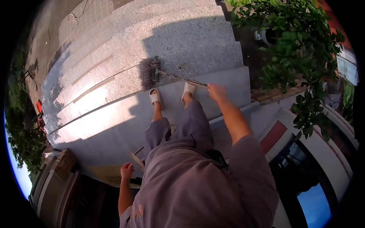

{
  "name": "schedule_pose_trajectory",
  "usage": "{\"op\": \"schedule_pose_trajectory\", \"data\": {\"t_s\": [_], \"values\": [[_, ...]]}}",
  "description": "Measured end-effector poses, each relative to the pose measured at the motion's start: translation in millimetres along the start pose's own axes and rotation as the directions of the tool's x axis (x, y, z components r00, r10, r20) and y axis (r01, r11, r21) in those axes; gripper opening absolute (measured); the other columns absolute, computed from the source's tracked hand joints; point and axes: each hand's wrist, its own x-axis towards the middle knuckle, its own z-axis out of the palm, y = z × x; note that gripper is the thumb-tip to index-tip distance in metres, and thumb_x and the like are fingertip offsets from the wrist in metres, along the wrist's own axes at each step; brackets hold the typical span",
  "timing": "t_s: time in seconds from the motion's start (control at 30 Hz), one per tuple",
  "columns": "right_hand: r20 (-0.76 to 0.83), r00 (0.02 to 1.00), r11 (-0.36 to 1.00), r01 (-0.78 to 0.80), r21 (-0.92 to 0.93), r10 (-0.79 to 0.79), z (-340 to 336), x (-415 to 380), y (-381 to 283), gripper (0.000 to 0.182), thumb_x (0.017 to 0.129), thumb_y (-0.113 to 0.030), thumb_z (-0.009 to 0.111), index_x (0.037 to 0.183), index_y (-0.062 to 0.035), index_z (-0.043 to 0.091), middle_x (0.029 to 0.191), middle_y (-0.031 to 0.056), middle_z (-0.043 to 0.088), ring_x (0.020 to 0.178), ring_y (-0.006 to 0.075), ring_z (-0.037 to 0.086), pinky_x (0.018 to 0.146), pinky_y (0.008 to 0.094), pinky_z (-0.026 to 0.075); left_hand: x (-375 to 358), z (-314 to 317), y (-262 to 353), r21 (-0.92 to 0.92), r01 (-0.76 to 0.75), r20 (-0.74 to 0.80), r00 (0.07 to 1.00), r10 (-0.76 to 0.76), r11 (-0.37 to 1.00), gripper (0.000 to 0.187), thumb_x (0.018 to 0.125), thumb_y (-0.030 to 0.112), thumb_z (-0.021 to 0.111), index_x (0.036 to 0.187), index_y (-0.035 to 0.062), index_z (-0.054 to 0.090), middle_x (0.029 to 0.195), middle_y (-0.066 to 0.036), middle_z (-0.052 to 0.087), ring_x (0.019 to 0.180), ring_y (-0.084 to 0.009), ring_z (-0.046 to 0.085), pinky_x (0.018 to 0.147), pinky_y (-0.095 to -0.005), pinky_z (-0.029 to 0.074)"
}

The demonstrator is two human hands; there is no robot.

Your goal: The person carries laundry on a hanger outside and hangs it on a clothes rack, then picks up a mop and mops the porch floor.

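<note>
A mop with a grey, stringy head [149, 72] rests on a speckled stone step [182, 45], just beyond my sandalled feet. Its thin handle [182, 79] runs to the right, and the end of it is in my right hand [217, 92], whose fingers are wrapped round it. Low at the left, beside my body, my left hand [127, 171] hangs with its fingers curled in; whether anything small is inside cannot be made out. It is apart from the mop.
Several stone steps [125, 22] descend ahead, partly sunlit. A leafy tree [289, 49] with green fruit overhangs the right side, near a white bucket [262, 36]. A hose [72, 17] lies on the ground at the upper left. A yellow mat [104, 173] is behind my left side.
</note>
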Motion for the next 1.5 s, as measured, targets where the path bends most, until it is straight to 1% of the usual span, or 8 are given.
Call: {"op": "schedule_pose_trajectory", "data": {"t_s": [0.23,0.4,0.7,0.83,0.93,1.0,1.2,1.5], "values": [[0.040,0.883,0.826,-0.421,-0.375,0.468,-111,-88,228,0.031,0.095,-0.024,0.051,0.122,-0.0097,0.058,0.099,0.0160,0.068,0.090,0.0304,0.066,0.075,0.0441,0.053,3,83,91,0.028,-0.180,0.175,0.969,0.173,0.983,0.032,0.086,0.019,0.063,0.107,-0.0045,0.063,0.086,-0.010,0.068,0.071,-0.0150,0.065,0.066,-0.0281,0.053],[-0.073,0.761,0.612,-0.570,-0.549,0.644,-124,-36,248,0.013,0.085,-0.014,0.066,0.078,-0.0036,0.070,0.072,0.0135,0.069,0.055,0.0255,0.065,0.043,0.0387,0.052,-9,80,110,0.045,-0.259,0.077,0.964,0.255,0.965,0.035,0.087,0.023,0.064,0.110,-0.0031,0.062,0.086,-0.007,0.068,0.072,-0.0142,0.064,0.067,-0.0293,0.051],[-0.133,0.773,0.767,-0.633,-0.104,0.620,-162,-146,191,0.043,0.090,-0.032,0.053,0.126,-0.0094,0.059,0.124,0.0153,0.060,0.111,0.0341,0.058,0.092,0.0446,0.046,52,76,6,0.030,-0.205,0.037,0.978,0.203,0.978,0.036,0.080,0.029,0.067,0.102,0.0009,0.067,0.086,-0.012,0.070,0.079,-0.0220,0.066,0.074,-0.0330,0.051],[-0.148,0.934,0.939,-0.300,0.169,0.325,-81,-118,214,0.035,0.094,-0.022,0.052,0.124,-0.0069,0.060,0.070,0.0074,0.062,0.047,0.0163,0.054,0.044,0.0328,0.042,55,65,8,-0.173,-0.177,0.005,0.984,0.180,0.969,0.034,0.080,0.029,0.067,0.101,0.0017,0.067,0.086,-0.012,0.070,0.079,-0.0213,0.066,0.074,-0.0331,0.051],[-0.171,0.982,0.960,-0.034,0.276,0.084,-72,-85,107,0.032,0.092,-0.021,0.054,0.119,-0.0036,0.062,0.060,0.0030,0.055,0.041,0.0122,0.049,0.039,0.0291,0.038,69,68,-29,-0.323,-0.210,-0.048,0.977,0.206,0.923,0.034,0.080,0.029,0.067,0.100,0.0015,0.067,0.085,-0.012,0.069,0.076,-0.0209,0.066,0.072,-0.0331,0.052],[0.058,0.987,0.945,-0.158,0.288,0.147,-128,-110,-84,0.028,0.092,-0.026,0.056,0.107,-0.0048,0.067,0.059,0.0041,0.057,0.040,0.0114,0.049,0.040,0.0292,0.039,73,66,-52,-0.439,-0.157,-0.027,0.986,0.162,0.885,0.032,0.082,0.028,0.066,0.100,0.0010,0.067,0.083,-0.010,0.069,0.073,-0.0194,0.066,0.069,-0.0326,0.052],[-0.008,0.973,0.911,0.214,-0.353,-0.232,-115,-48,-284,0.045,0.089,-0.043,0.050,0.088,-0.0024,0.070,0.085,0.0214,0.067,0.085,0.0410,0.064,0.074,0.0486,0.049,52,4,-110,-0.535,-0.081,-0.127,0.992,0.014,0.841,0.029,0.083,0.025,0.067,0.099,0.0013,0.067,0.080,-0.008,0.068,0.067,-0.0141,0.063,0.065,-0.0297,0.050],[0.080,0.927,0.815,0.361,-0.454,-0.367,-103,-62,-364,0.048,0.089,-0.045,0.053,0.088,-0.0005,0.071,0.088,0.0236,0.068,0.087,0.0411,0.065,0.077,0.0490,0.049,61,-10,-186,-0.758,-0.088,-0.256,0.951,-0.171,0.646,0.029,0.082,0.024,0.069,0.098,0.0002,0.066,0.079,-0.006,0.067,0.062,-0.0132,0.062,0.059,-0.0288,0.050]]}}
